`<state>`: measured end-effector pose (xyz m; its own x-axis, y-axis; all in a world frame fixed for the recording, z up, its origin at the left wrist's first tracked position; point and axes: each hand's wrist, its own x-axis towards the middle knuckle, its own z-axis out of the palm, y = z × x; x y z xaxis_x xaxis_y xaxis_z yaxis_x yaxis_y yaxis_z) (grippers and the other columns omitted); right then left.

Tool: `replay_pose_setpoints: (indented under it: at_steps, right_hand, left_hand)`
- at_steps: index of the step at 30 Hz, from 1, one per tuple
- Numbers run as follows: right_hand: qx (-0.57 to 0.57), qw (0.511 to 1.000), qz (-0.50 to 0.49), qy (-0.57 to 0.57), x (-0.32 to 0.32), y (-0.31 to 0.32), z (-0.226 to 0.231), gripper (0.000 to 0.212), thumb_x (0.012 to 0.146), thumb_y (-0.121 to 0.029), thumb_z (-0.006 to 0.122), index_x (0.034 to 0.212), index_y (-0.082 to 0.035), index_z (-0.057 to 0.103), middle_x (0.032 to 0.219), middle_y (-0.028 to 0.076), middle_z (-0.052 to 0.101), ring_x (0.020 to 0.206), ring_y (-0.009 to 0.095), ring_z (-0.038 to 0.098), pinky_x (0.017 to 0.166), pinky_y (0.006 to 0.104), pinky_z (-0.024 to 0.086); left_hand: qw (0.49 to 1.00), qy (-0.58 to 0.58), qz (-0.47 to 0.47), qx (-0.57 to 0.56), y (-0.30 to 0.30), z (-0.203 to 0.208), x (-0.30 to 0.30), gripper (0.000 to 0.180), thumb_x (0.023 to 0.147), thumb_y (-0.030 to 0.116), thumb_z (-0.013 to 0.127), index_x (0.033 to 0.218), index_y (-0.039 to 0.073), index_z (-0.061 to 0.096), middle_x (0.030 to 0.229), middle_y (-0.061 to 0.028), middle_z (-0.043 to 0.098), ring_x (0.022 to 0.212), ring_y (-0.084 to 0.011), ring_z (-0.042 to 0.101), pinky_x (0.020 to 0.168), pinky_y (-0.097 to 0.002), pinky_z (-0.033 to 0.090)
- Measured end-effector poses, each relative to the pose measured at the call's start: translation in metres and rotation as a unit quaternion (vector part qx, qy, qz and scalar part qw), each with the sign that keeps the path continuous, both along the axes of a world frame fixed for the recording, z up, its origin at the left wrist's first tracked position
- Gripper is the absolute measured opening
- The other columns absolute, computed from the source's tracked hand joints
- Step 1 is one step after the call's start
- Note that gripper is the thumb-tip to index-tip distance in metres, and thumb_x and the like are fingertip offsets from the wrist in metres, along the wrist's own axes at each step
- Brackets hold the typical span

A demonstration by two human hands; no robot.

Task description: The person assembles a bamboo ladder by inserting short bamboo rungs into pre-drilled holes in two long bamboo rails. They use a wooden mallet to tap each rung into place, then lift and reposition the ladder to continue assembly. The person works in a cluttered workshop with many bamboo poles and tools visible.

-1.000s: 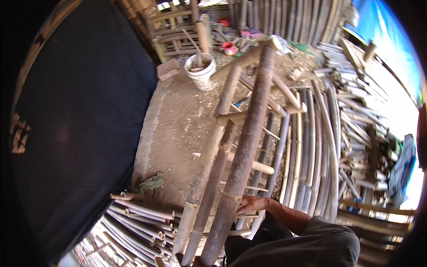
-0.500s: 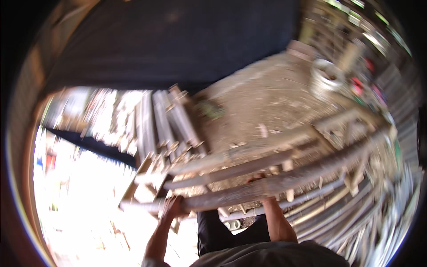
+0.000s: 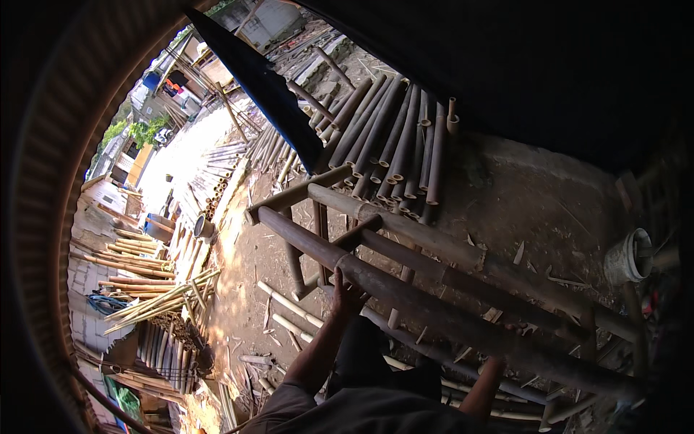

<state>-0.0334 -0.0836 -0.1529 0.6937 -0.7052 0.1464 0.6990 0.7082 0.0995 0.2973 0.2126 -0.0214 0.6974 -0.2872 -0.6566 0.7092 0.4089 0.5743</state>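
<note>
A long frame of brown bamboo poles [image 3: 412, 295] slants across the view before me, with legs and crosspieces under its rails. My left hand [image 3: 347, 295] is closed round the nearest rail, close to the frame's left end. Farther right along that same rail, my right hand [image 3: 494, 367] grips it from the near side. Some of its fingertips show beyond the pole; the rest of that hand is hidden behind the rail or in shadow.
A stack of dark bamboo poles [image 3: 376, 134] lies beyond the frame. A whitish bucket [image 3: 627, 259] stands at the right. Cut yellow bamboo [image 3: 137, 282] is piled at the left in sunlight. A dark sheet [image 3: 491, 65] hangs across the upper right. Loose poles [image 3: 289, 304] lie beside my legs.
The view has swung left, bringing the sunlit yard into sight. The bamboo frame now slopes down toward the right. Both hands still hold its nearest rail.
</note>
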Motion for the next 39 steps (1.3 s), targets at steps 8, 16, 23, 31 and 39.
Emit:
replay_pose_setpoints:
  at_steps: [8,16,23,31,39]
  right_hand:
    - [0.033,0.986,0.003,-0.163,-0.034,-0.021,-0.057,0.032,0.102,-0.038,0.042,0.119,-0.018,0.060,0.112,-0.002,0.062,0.095,0.014,0.058,0.096,0.0433,0.040]
    - [-0.108,0.975,-0.154,-0.119,-0.011,-0.019,0.206,0.024,0.100,-0.030,0.043,0.096,-0.015,0.061,0.096,-0.002,0.060,0.086,0.015,0.055,0.087,0.0366,0.039]
    - [-0.267,0.922,-0.233,-0.159,-0.041,0.023,0.391,0.024,0.099,-0.027,0.044,0.089,-0.013,0.061,0.091,-0.002,0.060,0.083,0.014,0.056,0.082,0.0328,0.041]
    - [-0.347,0.849,-0.329,-0.226,-0.095,0.099,0.432,0.021,0.100,-0.027,0.044,0.103,-0.011,0.058,0.099,-0.002,0.064,0.086,0.014,0.061,0.081,0.0318,0.045]
    - [-0.320,0.755,-0.483,-0.307,-0.141,0.152,0.415,0.026,0.101,-0.028,0.044,0.116,-0.009,0.054,0.107,-0.001,0.069,0.090,0.014,0.067,0.080,0.0307,0.050]
  left_hand:
    - [0.992,-0.036,0.107,-0.056,-0.069,0.008,0.007,0.086,0.074,0.078,0.057,0.126,0.010,0.049,0.105,-0.0172,0.059,0.096,-0.0360,0.060,0.089,-0.0534,0.050]
    - [0.975,-0.120,-0.014,-0.184,-0.063,0.149,-0.001,0.073,0.079,0.071,0.058,0.116,0.008,0.053,0.101,-0.0150,0.063,0.099,-0.0322,0.062,0.092,-0.0487,0.050]
    - [0.925,-0.215,-0.104,-0.294,-0.063,0.274,-0.022,0.069,0.090,0.061,0.048,0.126,0.002,0.050,0.114,-0.0153,0.061,0.109,-0.0292,0.059,0.101,-0.0445,0.044]
    - [0.848,-0.270,-0.186,-0.416,-0.063,0.324,-0.040,0.072,0.091,0.063,0.041,0.121,-0.001,0.054,0.108,-0.0150,0.063,0.097,-0.0252,0.063,0.089,-0.0366,0.051]
    - [0.832,-0.224,-0.265,-0.433,-0.123,0.284,-0.030,0.071,0.087,0.063,0.044,0.123,0.003,0.053,0.111,-0.0142,0.061,0.103,-0.0261,0.061,0.091,-0.0380,0.051]
